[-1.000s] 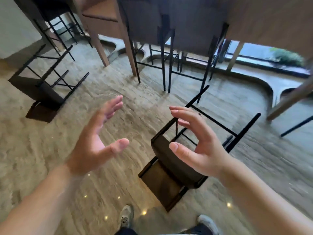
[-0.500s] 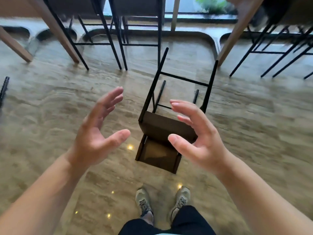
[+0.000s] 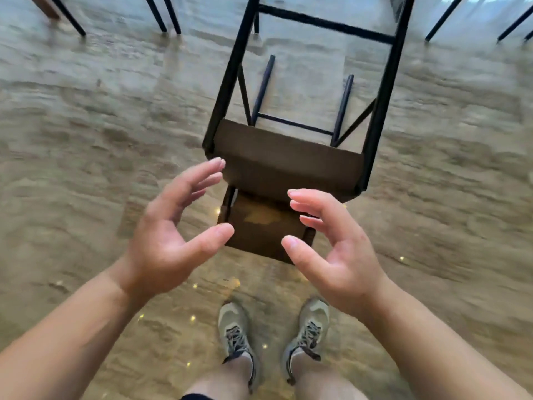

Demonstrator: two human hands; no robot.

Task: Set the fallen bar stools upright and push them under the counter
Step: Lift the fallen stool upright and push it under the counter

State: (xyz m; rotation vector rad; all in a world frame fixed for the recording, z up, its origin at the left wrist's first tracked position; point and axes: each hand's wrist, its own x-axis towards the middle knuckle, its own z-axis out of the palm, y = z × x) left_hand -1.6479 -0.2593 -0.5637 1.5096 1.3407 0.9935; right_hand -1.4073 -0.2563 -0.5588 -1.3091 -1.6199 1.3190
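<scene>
While it lay tipped over on its back, the fallen bar stool [image 3: 288, 168] rested on the floor straight ahead of the person, its brown backrest [image 3: 259, 229] flat against the ground nearest the feet and its dark brown seat [image 3: 288, 166] standing on edge just beyond. Four thin black metal legs [image 3: 227, 79] ran away from the seat, joined by slim crossbars [image 3: 326, 23], the whole frame boxy and straight-edged.

Both hands hovered above the backrest, apart from it and holding nothing. The left hand [image 3: 170, 235] was spread wide, thumb stretched toward the backrest's near left corner and fingertips [image 3: 216, 164] close to the seat's left edge; whether they touched it could not be told. The right hand [image 3: 337, 249] was likewise spread, its curled fingers [image 3: 305, 197] over the backrest's right side and its thumb near the right corner. The palms faced each other with the backrest between them.

Below the hands stood two grey-green laced sneakers [image 3: 236, 336]. The polished floor [image 3: 86, 140] was glossy, streaked tan stone, catching small points of light. Black legs of other stools [image 3: 161, 14] showed at the top edge.
</scene>
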